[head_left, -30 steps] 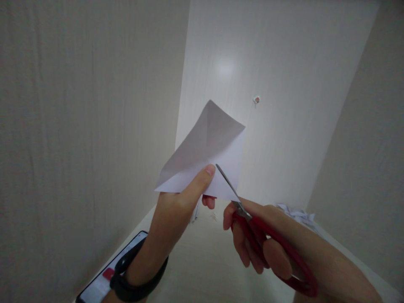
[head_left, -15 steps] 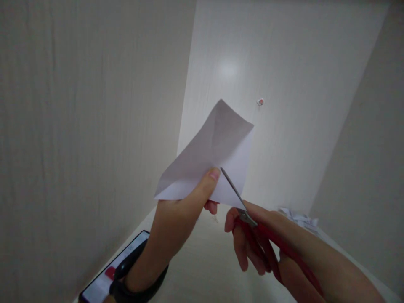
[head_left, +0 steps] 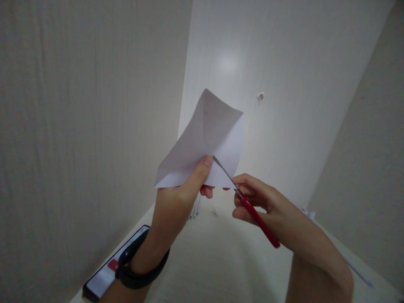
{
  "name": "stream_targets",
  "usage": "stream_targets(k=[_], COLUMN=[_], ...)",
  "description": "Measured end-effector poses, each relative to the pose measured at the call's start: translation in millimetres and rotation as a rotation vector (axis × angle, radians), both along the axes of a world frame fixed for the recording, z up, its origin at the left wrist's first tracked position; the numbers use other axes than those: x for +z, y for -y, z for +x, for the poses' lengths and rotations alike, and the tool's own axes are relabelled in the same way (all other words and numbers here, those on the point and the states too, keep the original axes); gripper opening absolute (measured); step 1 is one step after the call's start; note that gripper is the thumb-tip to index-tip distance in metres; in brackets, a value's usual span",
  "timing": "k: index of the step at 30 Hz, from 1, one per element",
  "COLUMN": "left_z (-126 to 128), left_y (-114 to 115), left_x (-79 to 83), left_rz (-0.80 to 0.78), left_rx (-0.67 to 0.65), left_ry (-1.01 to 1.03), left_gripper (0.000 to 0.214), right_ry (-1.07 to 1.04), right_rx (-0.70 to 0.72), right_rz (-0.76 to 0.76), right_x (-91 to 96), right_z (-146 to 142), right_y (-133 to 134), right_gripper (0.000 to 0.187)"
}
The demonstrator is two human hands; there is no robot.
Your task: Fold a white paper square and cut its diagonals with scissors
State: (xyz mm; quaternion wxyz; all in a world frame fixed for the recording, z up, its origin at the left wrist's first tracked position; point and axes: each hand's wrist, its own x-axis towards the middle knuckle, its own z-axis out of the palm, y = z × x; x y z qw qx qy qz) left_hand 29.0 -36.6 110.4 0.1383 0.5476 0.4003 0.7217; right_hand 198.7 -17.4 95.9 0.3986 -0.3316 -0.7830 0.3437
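A folded white sheet of paper (head_left: 208, 134) is held up in front of a pale wall. My left hand (head_left: 179, 198) pinches its lower edge, thumb on the front, fingers behind. A black band is round that wrist. My right hand (head_left: 265, 206) is closed round red-handled scissors (head_left: 252, 210). Their metal blades reach up-left into the paper's lower right edge, with the tip next to my left thumb.
A phone (head_left: 110, 269) with a lit screen lies at the lower left on the light table (head_left: 214, 261). White paper scraps (head_left: 307, 213) lie at the right behind my right arm. A small red-and-white mark (head_left: 260, 96) is on the wall. Pale walls close in on both sides.
Both hands and the paper have risen a little. My right hand has turned, so the scissor handles now show edge-on and closed. The blade tip stays in the paper by my left thumb.
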Motion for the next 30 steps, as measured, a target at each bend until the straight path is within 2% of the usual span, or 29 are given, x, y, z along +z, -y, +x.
stream_targets(k=[4,10,13,17,21,25,30], left_z=[0.1,-0.6,-0.5,0.9,2.2,0.8,-0.5], left_y=[-6.1,-16.4,-16.1,-14.0,-10.5,-9.0,-5.0], left_x=[-5.5,-10.5,-10.0,-9.6,-10.1,-10.7,-8.2], left_rz=[0.026,0.037,0.006,0.078,0.068,0.065,0.02], left_rx=[0.02,-0.054,-0.065,-0.015,-0.038,-0.079,-0.133], left_ry=[0.012,0.043,0.028,0.079,0.088,0.068,0.051], left_gripper=[0.037,0.03,0.033,0.031,0.029,0.032,0.03], right_ry=[0.031,0.075,0.118,0.147,0.137,0.073,-0.089], right_rx=[-0.017,-0.054,-0.062,-0.067,-0.089,-0.039,0.055], right_rz=[0.083,0.214,0.256,0.31,0.364,0.32,0.163], right_x=[-2.3,-5.5,-4.6,-4.1,-4.1,-3.5,-11.2], right_z=[0.3,-4.2,-5.8,-5.7,-5.3,-5.1,-10.4], right_y=[-7.8,-17.0,-16.7,-12.9,-7.3,-6.1,-8.4], right_gripper=[0.034,0.034,0.036,0.034,0.03,0.031,0.039])
